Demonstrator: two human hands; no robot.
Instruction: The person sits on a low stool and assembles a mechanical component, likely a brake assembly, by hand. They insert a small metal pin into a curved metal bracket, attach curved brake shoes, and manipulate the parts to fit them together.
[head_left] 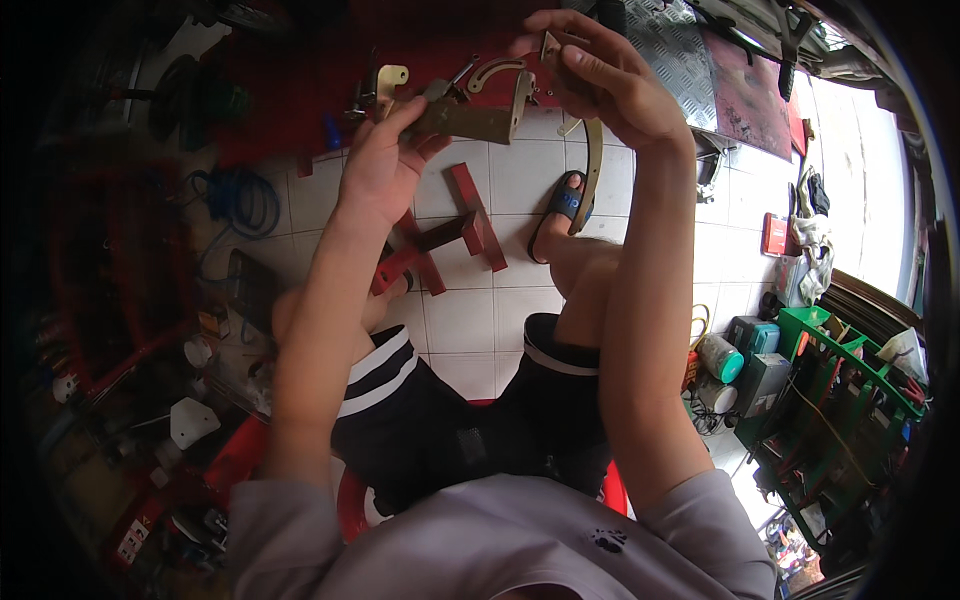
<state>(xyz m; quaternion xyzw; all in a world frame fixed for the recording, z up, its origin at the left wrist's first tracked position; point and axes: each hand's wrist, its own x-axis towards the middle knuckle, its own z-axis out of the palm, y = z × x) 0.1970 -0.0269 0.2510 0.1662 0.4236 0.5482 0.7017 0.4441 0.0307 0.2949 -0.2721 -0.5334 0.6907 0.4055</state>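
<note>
My left hand [378, 165] is closed round the left end of a dull brass-coloured metal bracket [475, 124], which has an upturned right end. I hold it above the floor, level with the near edge of the red work surface. Farther right and higher, my right hand [620, 85] grips a brass-coloured metal part [549, 46], mostly hidden by the fingers. A long curved metal strip [593, 165] hangs below that hand; whether it joins the gripped part, I cannot tell. Behind the bracket are a curved slotted metal piece [490, 72] and a yellowish metal tab [391, 78].
A red metal stand [462, 235] sits on the white tiles between my legs. Blue coiled hose [240, 205] lies at the left. To the right stand a green tool rack [800, 320], a jar with a teal lid [722, 358] and a small red box [774, 234].
</note>
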